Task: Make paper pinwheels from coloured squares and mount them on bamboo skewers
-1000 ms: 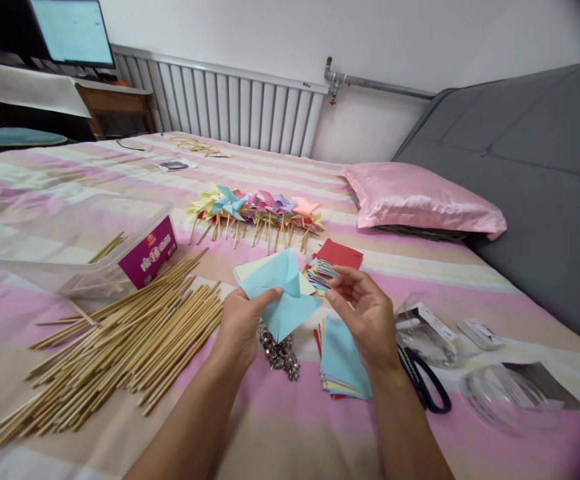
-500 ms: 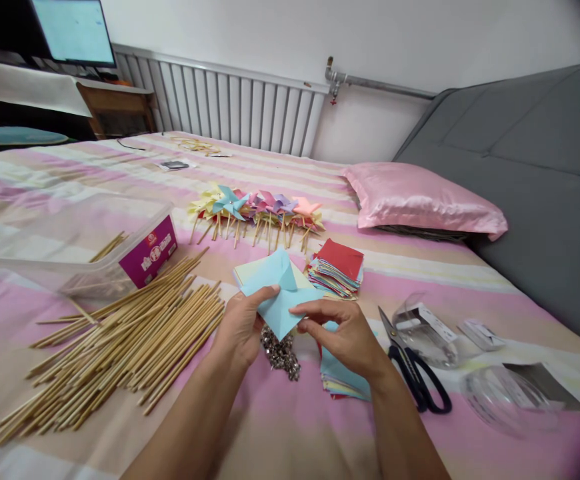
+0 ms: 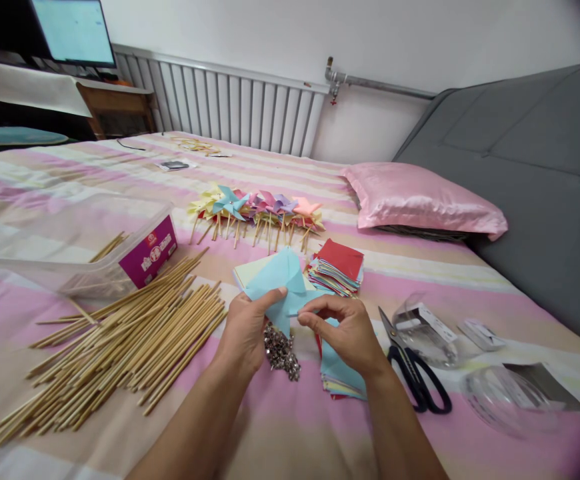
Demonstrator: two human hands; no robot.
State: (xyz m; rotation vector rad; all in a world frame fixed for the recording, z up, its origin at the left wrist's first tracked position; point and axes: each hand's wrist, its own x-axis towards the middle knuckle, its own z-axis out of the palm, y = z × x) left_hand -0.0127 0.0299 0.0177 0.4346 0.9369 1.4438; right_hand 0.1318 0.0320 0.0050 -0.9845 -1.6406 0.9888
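Between both hands is a light blue paper square (image 3: 276, 275), cut and partly folded into a pinwheel shape. My left hand (image 3: 246, 327) grips its left side, with the thumb pressed near the middle. The fingertips of my right hand (image 3: 343, 327) pinch its right corner. Just below the paper lies a heap of metal pushpins (image 3: 284, 353). Under my right hand sits a stack of cut paper squares (image 3: 343, 373), blue on top. A pale yellow sheet stack (image 3: 250, 270) lies behind the held paper.
Wooden sticks (image 3: 135, 340) lie on the left beside a clear plastic box (image 3: 80, 227). Finished pinwheels (image 3: 257, 207) are grouped ahead, near a red-topped paper stack (image 3: 339, 259). Scissors (image 3: 413, 370) and clear plastic containers (image 3: 430, 333) rest right. A pink pillow (image 3: 420, 200) lies behind.
My right hand has drawn the right corner of the blue paper inward, bending it. The lower point now looks narrower, and both hands have shifted slightly.
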